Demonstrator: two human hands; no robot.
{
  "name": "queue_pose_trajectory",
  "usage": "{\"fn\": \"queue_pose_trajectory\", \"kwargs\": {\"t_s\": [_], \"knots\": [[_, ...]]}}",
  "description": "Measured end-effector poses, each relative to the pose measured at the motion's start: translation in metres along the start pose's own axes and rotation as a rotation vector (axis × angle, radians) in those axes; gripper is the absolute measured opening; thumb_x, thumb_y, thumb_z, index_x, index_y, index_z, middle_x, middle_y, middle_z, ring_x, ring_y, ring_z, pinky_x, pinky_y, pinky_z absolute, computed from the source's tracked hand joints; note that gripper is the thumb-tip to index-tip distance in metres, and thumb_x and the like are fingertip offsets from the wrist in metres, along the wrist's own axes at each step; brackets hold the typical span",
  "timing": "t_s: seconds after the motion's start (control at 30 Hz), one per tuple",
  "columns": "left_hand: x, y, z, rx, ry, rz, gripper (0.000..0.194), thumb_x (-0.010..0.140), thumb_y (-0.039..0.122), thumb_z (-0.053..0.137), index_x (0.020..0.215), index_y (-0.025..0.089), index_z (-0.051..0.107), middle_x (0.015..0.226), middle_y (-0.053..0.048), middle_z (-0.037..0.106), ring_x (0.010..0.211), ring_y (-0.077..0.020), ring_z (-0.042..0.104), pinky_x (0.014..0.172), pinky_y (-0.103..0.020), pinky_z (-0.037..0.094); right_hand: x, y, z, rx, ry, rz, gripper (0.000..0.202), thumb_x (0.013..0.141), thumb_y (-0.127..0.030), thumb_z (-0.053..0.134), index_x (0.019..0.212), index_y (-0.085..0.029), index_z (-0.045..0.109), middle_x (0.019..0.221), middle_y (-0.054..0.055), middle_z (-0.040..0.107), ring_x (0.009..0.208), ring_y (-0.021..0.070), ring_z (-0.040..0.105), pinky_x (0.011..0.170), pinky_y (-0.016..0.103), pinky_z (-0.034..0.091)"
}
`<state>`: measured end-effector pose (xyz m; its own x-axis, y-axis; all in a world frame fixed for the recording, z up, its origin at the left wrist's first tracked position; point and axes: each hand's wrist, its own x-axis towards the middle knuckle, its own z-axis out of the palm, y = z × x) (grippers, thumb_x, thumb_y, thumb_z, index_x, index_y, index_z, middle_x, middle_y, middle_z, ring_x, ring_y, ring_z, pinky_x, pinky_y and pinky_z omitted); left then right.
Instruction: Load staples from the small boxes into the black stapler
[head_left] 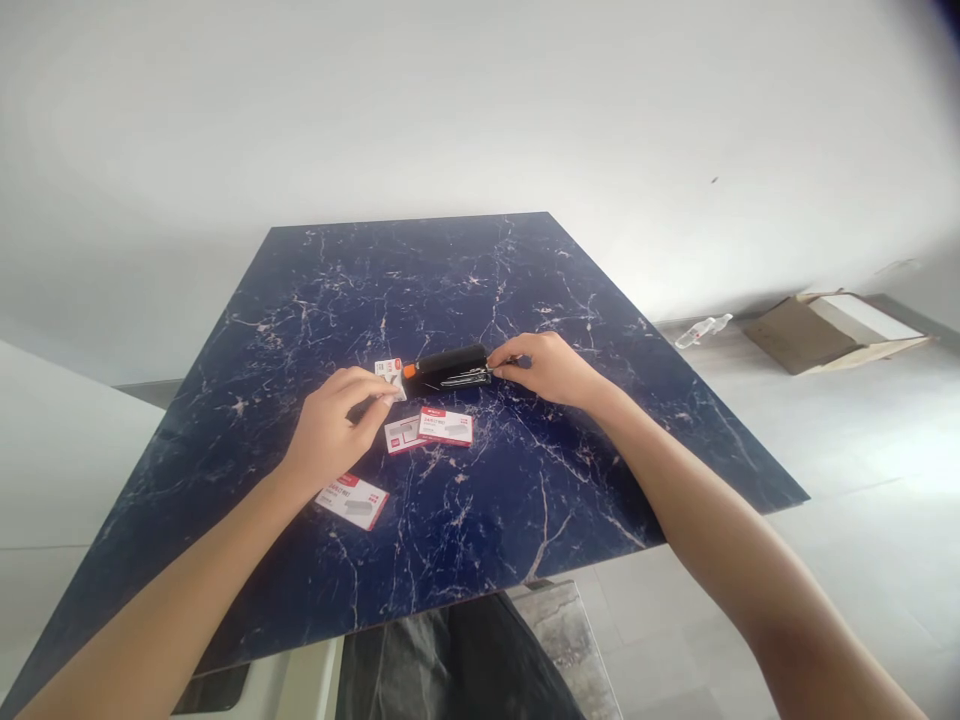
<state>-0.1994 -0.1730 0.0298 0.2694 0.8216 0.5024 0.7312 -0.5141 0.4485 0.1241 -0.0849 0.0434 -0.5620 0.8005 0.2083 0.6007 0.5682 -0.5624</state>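
A black stapler (454,366) with an orange tip at its left end and shiny metal along its near side lies on the blue marbled table (420,290). At its right end, my right hand (544,366) pinches it with thumb and fingertips. My left hand (341,420) has thumb and forefinger closed on a small white packet (388,370) with red print, beside the orange tip. Two white-and-red staple boxes, one staple box (448,427) overlapping another staple box (400,435), lie just in front of the stapler. Partly under my left wrist is a third staple box (358,503).
White walls stand behind and left of the table. On the floor to the right are an open cardboard box (799,335) and a clear plastic bottle (697,332). Dark-clothed legs (457,660) show below the table's near edge.
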Motion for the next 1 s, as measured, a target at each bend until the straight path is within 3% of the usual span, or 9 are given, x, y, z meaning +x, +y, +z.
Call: {"fn": "queue_pose_trajectory", "kwargs": {"t_s": [0.57, 0.8, 1.0], "knots": [[-0.001, -0.003, 0.002, -0.003, -0.039, -0.008, 0.016, 0.098, 0.026, 0.059, 0.101, 0.023, 0.074, 0.104, -0.004, 0.074, 0.101, -0.0207, 0.067, 0.091, -0.035, 0.054, -0.003, -0.008, -0.001, -0.077, 0.045, -0.041, 0.02, 0.093, -0.024, 0.061, 0.102, -0.027, 0.079, 0.099, -0.001, 0.08, 0.089, 0.0195, 0.075, 0.086, 0.034, 0.057], [0.0, -0.003, -0.001, 0.022, -0.047, 0.0, 0.017, 0.098, 0.027, 0.058, 0.102, 0.023, 0.074, 0.104, -0.005, 0.074, 0.101, -0.0215, 0.067, 0.09, -0.037, 0.055, -0.003, -0.01, -0.005, 0.026, 0.122, -0.007, 0.02, 0.092, -0.027, 0.061, 0.103, -0.025, 0.078, 0.102, 0.003, 0.079, 0.094, 0.021, 0.074, 0.088, 0.037, 0.058], [0.0, -0.002, 0.0, 0.011, -0.028, 0.007, 0.017, 0.098, 0.025, 0.057, 0.101, 0.023, 0.074, 0.104, -0.004, 0.074, 0.1, -0.0206, 0.067, 0.092, -0.036, 0.054, -0.001, -0.007, 0.001, 0.057, 0.079, -0.074, 0.017, 0.092, -0.027, 0.063, 0.092, -0.024, 0.079, 0.116, 0.006, 0.075, 0.098, 0.0222, 0.071, 0.089, 0.039, 0.058]]}}
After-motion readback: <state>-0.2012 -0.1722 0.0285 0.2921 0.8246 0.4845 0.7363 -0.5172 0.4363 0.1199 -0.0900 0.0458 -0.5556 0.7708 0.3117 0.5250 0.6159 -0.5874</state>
